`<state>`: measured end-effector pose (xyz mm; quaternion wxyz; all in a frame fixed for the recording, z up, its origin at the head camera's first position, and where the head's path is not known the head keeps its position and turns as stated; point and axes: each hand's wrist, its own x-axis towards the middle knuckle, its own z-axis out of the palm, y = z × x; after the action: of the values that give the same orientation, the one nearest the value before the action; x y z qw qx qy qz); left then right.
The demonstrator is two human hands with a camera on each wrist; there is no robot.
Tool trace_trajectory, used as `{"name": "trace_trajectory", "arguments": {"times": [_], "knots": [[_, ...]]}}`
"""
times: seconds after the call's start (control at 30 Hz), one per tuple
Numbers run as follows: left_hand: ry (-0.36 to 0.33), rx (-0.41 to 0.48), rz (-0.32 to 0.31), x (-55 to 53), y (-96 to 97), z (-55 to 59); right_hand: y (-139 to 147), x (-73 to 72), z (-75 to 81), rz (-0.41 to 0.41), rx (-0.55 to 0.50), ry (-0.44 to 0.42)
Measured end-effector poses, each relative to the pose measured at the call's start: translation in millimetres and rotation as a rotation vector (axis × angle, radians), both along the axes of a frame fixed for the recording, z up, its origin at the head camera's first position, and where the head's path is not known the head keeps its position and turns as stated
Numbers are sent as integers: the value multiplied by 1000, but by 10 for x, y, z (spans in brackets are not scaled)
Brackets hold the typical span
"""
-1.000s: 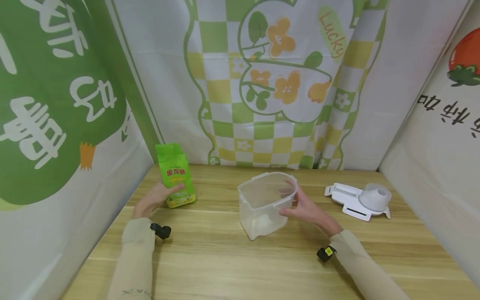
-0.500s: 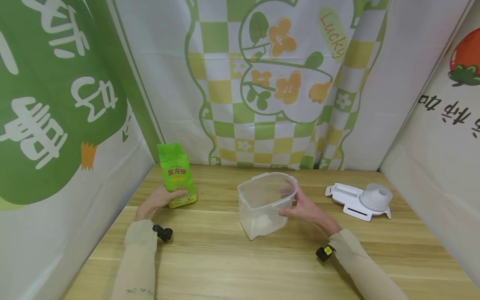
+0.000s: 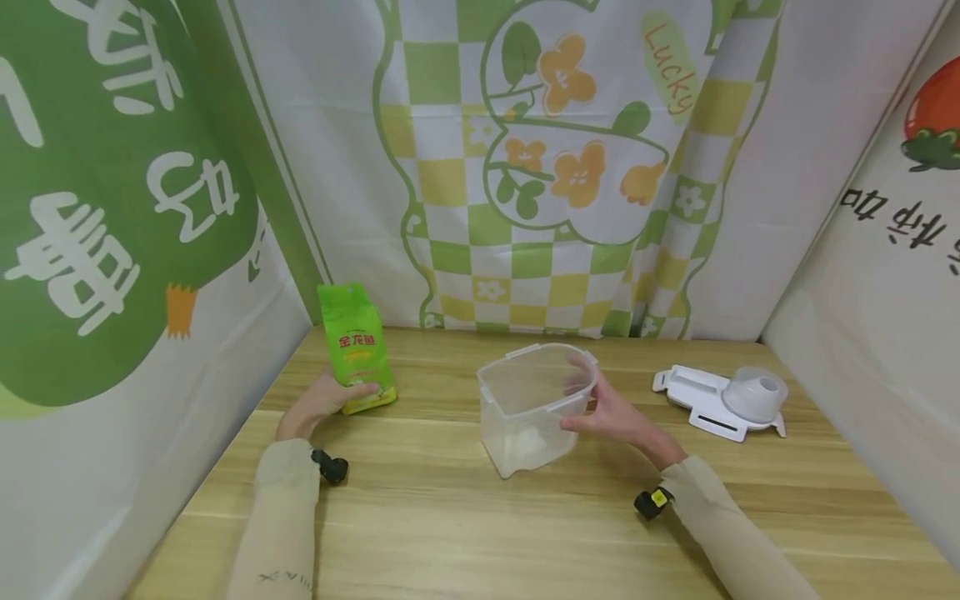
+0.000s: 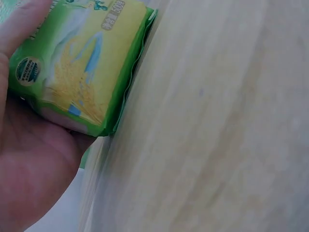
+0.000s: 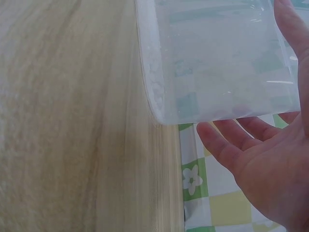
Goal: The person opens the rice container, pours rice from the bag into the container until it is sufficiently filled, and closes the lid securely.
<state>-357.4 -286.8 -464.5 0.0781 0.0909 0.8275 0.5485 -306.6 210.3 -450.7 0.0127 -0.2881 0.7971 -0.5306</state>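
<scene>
- Wooden table [image 3: 435, 533]: light brown grain, beneath everything.
- Clear container [image 3: 517, 429]: 1 translucent, open-topped tub standing upright near the table's middle, 1 end rounded, small tabs along its rim; a pale patch shows through the lower wall.
- White lid [image 3: 697, 392]: lies flat on the right, well apart from the tub, carrying 1 cloudy cup [image 3: 752, 397].
- Green bag [image 3: 360, 340]: stands at the back left, slightly tilted, with red lettering and a yellow lower label picturing grain.
- Right hand [image 3: 617, 414]: spread wide, grasping the container's rounded end between thumb and fingers.
- Left hand [image 3: 318, 402]: wrapped round the bag's lower part, thumb across its front.
</scene>
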Motion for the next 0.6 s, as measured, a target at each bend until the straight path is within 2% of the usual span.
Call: {"name": "trace_trajectory", "arguments": {"times": [0.27, 0.4, 0.6], "knots": [[47, -28, 35, -12, 39, -22, 28, 1, -6, 21, -3, -10], [43, -22, 62, -14, 62, 3, 35, -13, -2, 52, -30, -12], [-2, -45, 124, -3, 96, 48, 13, -38, 2, 111, -69, -11]]}}
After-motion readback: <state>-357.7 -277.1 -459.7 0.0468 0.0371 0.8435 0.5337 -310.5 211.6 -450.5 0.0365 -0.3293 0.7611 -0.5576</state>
